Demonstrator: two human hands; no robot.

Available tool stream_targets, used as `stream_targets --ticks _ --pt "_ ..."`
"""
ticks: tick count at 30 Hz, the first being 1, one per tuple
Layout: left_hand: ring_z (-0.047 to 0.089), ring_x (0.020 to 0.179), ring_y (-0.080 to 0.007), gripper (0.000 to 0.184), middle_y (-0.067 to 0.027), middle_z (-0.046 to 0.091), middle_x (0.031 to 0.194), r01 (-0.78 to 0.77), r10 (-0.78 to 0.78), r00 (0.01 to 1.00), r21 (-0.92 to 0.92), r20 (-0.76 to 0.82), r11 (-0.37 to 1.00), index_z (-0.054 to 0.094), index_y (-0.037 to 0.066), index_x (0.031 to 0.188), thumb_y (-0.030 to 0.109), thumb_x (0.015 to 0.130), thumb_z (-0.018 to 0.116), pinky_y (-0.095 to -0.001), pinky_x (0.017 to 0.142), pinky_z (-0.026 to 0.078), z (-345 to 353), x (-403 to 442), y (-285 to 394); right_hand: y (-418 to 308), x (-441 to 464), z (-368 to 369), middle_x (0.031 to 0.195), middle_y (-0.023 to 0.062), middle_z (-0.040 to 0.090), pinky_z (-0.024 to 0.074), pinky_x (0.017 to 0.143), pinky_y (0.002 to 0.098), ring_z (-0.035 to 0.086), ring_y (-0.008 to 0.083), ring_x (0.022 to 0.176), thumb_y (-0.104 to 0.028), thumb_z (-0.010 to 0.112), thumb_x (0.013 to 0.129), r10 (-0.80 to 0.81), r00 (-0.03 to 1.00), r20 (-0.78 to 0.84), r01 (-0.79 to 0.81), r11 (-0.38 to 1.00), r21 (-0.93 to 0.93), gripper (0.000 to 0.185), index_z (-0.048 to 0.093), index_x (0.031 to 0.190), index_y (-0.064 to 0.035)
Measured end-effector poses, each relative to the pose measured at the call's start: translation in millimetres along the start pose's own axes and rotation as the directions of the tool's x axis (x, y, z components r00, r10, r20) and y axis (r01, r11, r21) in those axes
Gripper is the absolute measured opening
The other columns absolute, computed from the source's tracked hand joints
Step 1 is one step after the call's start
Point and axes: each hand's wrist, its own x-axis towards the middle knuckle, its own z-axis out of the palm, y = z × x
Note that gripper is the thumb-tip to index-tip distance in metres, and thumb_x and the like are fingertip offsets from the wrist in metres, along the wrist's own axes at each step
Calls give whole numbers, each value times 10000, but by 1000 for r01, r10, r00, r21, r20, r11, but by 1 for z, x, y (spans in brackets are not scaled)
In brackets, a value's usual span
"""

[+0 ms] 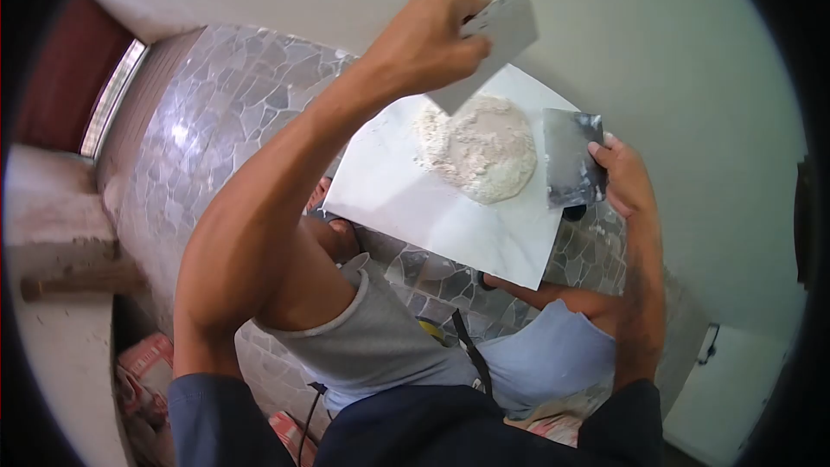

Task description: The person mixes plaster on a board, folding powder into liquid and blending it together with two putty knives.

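My left hand [441,43] is raised over the far side of a white board [389,195], closed around the grip of a grey rectangular trowel [512,33]. The trowel is tilted, with its lower corner at the edge of a round mound of off-white powdery plaster mix [488,151]. Part of the mound looks wet and smooth, part crumbly. At the board's right edge, my right hand [627,175] grips a dark rectangular plate [572,156] by its right side, thumb on top. White smears mark the plate, which stays beside the mound without touching it.
A pale wall [692,78] runs close behind and to the right of the board. Stone-patterned floor [251,86] lies around it. My legs are on the near side of the board. Red-and-white bags [145,367] lie at lower left, below a ledge [60,268].
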Motion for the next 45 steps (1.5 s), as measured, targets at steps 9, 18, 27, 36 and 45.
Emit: stream_targets --ticks 9,18,27,36,45 --pt "718 891 -255 311 -234 714 1028 101 -179 978 -507 -108 856 626 -76 1195 63 923 565 -380 735 606 -55 -14 28 -87 117 60 981 129 672 503 837 350 624 216 880 -45 535 949 -141 900 413 435 382 -816 238 608 1165 25" --pt "707 839 -258 342 -252 706 969 -124 -146 857 -473 -494 872 615 -138 1177 42 900 524 -338 707 592 -63 -32 26 -104 173 224 1070 159 712 537 876 408 664 349 977 -23 589 879 238 599 765 792 -317 -522 292 674 1159 -26" --pt "685 784 -259 345 -248 675 917 -241 -80 862 -544 -500 804 600 -154 1153 36 879 510 -359 643 590 -72 -38 15 -78 209 273 1063 150 714 543 864 414 669 345 978 -20 594 832 302 466 832 873 -308 -378 314 686 1130 -55" --pt "676 744 -266 333 -258 663 866 -245 -87 861 -558 -501 793 601 -166 1126 18 866 505 -355 618 583 -77 -46 17 -79 207 266 1055 142 715 549 852 419 673 341 978 -17 599 785 190 465 865 882 -182 -434 338 698 1102 -84" --pt "677 737 -265 320 -250 670 855 -155 -106 903 -547 -416 823 614 -148 1120 27 878 498 -347 621 581 -83 -46 15 -81 197 270 1047 134 717 555 840 425 677 336 979 -14 604 738 63 419 906 906 -82 -414 365 710 1073 -113"
